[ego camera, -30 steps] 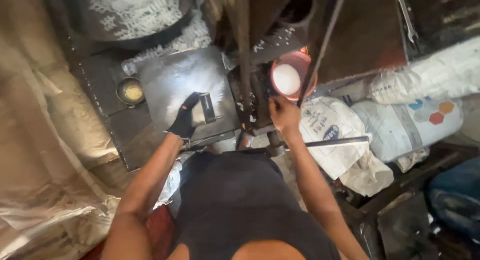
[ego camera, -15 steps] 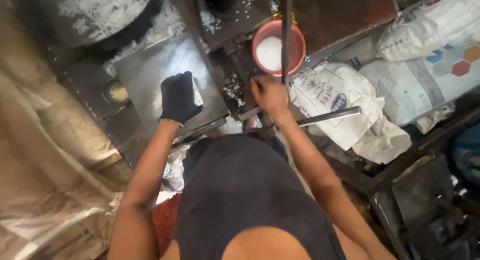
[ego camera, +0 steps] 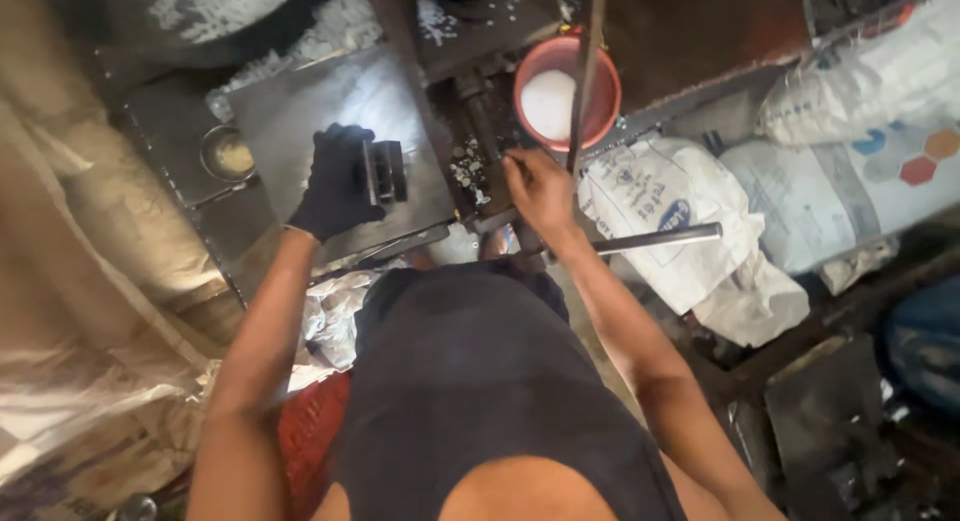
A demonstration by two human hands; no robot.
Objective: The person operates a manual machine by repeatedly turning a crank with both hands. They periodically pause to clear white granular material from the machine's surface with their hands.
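My left hand (ego camera: 335, 181), in a black glove, grips a small dark metal block (ego camera: 386, 172) on a grey steel plate (ego camera: 300, 101). My bare right hand (ego camera: 538, 188) rests on the dark metal body of a press (ego camera: 480, 111), fingers bent, beside a thin upright rod (ego camera: 585, 71); whether it grips anything is unclear. White powder lies scattered on the plate and the press. A red bowl of white powder (ego camera: 565, 93) stands just beyond my right hand.
A small round tin of yellowish paste (ego camera: 228, 154) sits left of the plate. A steel bar handle (ego camera: 655, 239) sticks out to the right. White printed sacks (ego camera: 700, 221) are piled at right. A crumpled tarp (ego camera: 80, 281) lies at left.
My left hand has gone from lying flat over the plate to gripping the metal block. My right hand has shifted slightly along the press. The camera moved closer.
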